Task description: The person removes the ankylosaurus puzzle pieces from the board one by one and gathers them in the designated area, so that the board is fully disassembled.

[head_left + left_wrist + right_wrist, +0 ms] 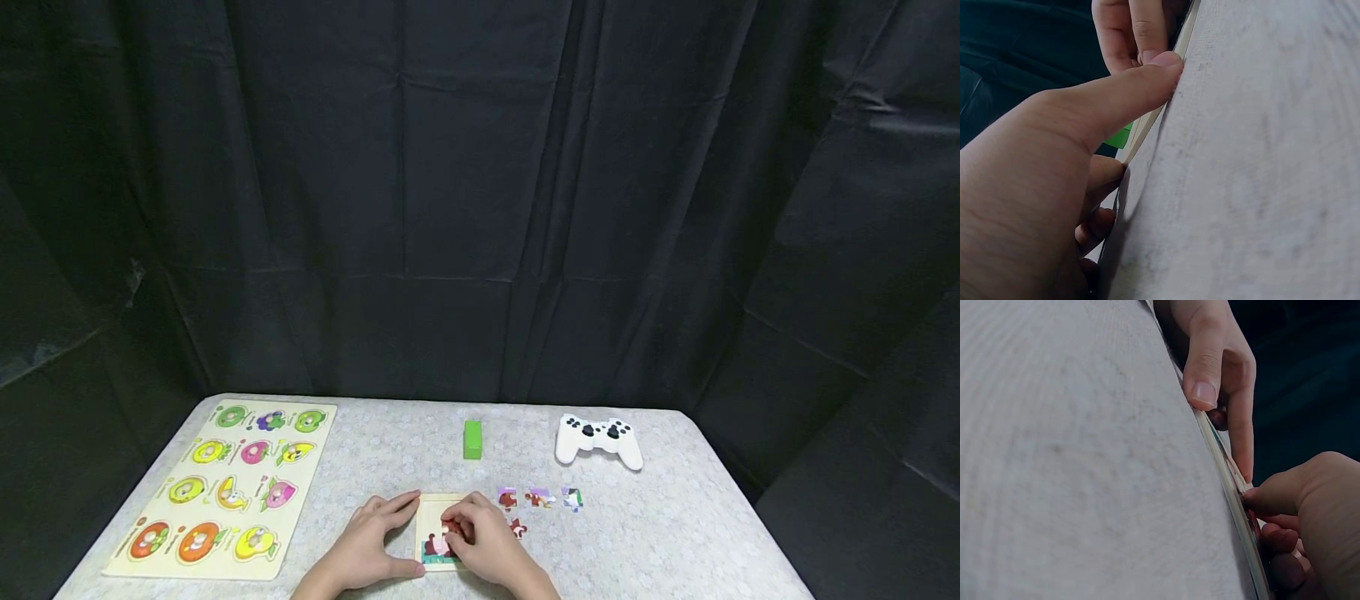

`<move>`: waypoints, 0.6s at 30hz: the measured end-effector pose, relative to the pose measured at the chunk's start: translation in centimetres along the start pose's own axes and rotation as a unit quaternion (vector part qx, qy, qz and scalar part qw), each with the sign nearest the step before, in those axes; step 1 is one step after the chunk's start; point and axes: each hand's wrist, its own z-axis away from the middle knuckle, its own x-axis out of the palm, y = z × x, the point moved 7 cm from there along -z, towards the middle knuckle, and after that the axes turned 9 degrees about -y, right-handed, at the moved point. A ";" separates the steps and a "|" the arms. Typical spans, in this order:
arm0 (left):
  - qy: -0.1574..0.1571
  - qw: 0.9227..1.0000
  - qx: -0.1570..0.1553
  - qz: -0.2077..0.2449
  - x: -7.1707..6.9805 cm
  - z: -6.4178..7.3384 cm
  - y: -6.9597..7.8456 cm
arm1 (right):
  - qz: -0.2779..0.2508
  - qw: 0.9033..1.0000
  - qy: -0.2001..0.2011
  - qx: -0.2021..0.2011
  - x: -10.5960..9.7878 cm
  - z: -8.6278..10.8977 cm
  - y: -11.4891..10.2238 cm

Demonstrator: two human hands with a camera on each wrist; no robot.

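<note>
A small wooden puzzle tray (430,505) lies near the front of the table, with brown, pink and teal puzzle pieces (439,547) in its lower part. My left hand (369,542) rests along the tray's left side, forefinger straight at the far corner and thumb at the near one. Over the tray, my right hand (489,542) pinches a reddish-brown puzzle piece (451,527), partly hidden by the fingers. In the right wrist view, the right thumb and fingertips are down at the tray's edge (1225,475). Loose puzzle pieces (538,497) lie to the right, one (517,527) close beside the right hand.
A fruit puzzle board (251,492) covers the table's left part. Behind the tray stands a green block (472,440). A white game controller (598,442) lies at the back right. Dark cloth (465,208) hangs behind the patterned table (660,533).
</note>
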 end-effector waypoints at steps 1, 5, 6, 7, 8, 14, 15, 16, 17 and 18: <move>0.000 1.000 -0.001 0.000 0.0 0.0 0.0 | 0.001 1.000 -0.002 0.003 0.0 0.0 0.0; -0.003 1.000 -0.003 0.001 0.0 0.0 0.0 | -0.003 1.000 -0.015 0.015 0.0 0.0 0.1; -0.004 1.000 -0.004 0.002 0.0 0.0 0.0 | -0.004 1.000 -0.018 0.018 0.1 -0.1 0.1; -0.005 1.000 -0.004 0.002 0.0 0.0 0.1 | -0.007 1.000 -0.021 0.020 0.1 0.0 0.2; -0.005 1.000 -0.003 0.002 0.0 0.0 0.1 | -0.009 0.999 -0.022 0.021 0.1 0.0 0.2; -0.006 1.000 -0.002 0.000 0.0 0.1 0.2 | -0.013 0.999 -0.023 0.023 0.1 0.0 0.2; -0.005 1.000 -0.002 -0.001 0.0 0.1 0.2 | -0.014 0.999 -0.022 0.023 0.0 0.0 0.2; -0.005 1.000 -0.002 -0.001 0.0 0.1 0.2 | -0.017 0.999 -0.021 0.024 0.0 0.0 0.2; -0.005 1.000 -0.002 -0.001 0.0 0.1 0.2 | -0.017 0.999 -0.020 0.024 0.0 0.0 0.2; -0.005 1.000 -0.001 -0.002 0.0 0.1 0.2 | -0.018 0.999 -0.019 0.024 0.0 0.0 0.2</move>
